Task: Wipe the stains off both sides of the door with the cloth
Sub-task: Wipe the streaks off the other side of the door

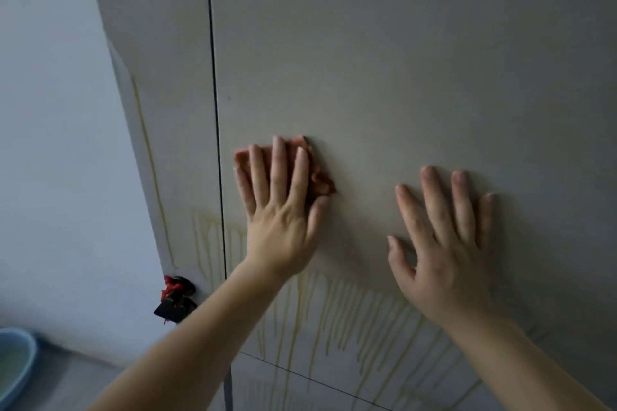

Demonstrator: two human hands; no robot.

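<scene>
A pale grey door fills most of the view. My left hand presses a reddish cloth flat against it with straight fingers, just right of a dark vertical seam. My right hand lies flat on the door to the right, fingers spread, holding nothing. Yellowish drip stains run down the door below both hands and across the seam at lower left. Most of the cloth is hidden under my left hand.
A black latch with red threads sits on the door's left edge. A long yellow streak runs down that edge. A blue basin stands on the floor at lower left, by a light wall.
</scene>
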